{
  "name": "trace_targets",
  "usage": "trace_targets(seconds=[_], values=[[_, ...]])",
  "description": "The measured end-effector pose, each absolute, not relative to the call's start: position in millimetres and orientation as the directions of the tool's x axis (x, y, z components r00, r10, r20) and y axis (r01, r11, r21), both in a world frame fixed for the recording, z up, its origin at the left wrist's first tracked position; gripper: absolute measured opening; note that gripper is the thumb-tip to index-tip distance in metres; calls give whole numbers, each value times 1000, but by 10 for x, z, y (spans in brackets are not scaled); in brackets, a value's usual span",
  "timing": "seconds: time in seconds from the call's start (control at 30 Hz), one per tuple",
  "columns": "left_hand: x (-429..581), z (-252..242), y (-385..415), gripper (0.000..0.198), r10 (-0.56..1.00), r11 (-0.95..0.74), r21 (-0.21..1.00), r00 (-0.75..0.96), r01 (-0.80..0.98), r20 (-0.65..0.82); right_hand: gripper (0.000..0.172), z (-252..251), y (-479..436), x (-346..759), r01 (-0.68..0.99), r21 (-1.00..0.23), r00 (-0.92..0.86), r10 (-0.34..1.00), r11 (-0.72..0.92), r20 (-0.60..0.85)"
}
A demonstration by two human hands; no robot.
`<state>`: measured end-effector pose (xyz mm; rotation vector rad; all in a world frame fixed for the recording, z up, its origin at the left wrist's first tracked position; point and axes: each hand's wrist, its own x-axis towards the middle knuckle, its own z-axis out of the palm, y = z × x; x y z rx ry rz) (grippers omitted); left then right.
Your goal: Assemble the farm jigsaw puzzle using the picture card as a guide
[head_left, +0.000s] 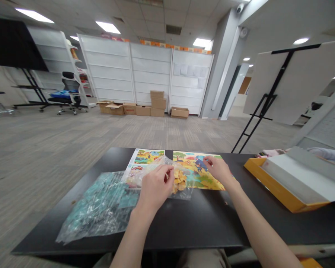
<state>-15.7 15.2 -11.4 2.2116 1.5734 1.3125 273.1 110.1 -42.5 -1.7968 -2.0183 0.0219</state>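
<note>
Head view: bag [181, 184] pinched by left hand [155, 186] fingers, pieces contained; board [197, 173] at 1 o'clock steadied by right hand [219, 169], grip unclear.

left hand [153, 188] pinching clear bag of puzzle pieces [178, 178]; right hand [219, 169] on puzzle board [197, 169]

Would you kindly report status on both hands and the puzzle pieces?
Left hand pinching clear bag of pieces. Right hand on puzzle board. Teal bag alongside.

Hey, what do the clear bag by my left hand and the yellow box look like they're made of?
The clear bag looks like thin glossy plastic film: see-through, wrinkled, glinting. The yellow box is probably matte cardboard: flat stiff walls, sharp corners.
</note>
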Motion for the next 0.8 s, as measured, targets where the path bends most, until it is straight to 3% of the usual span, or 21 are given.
trace_targets(seconds=[0.1, 0.43, 0.63, 0.8], values=[[-164, -113, 147, 16, 815, -453, 547, 79, 704, 574, 40, -564, 1168, 2790, 976, -153, -122, 968, 157, 218], [-170, -102, 137, 16, 808, -461, 535, 86, 708, 583, 33, -540, 1189, 2637, 996, 50, -77, 984, 69, 162], [-169, -116, 145, 15, 814, -461, 539, 95, 705, 572, 36, -480, 1167, 2596, 999, 35, 21, 984, -27, 174], [-163, -118, 146, 15, 818, -467, 545, 106, 697, 566, 38, -475, 1210, 2722, 996, -80, 66, 970, -48, 236]])
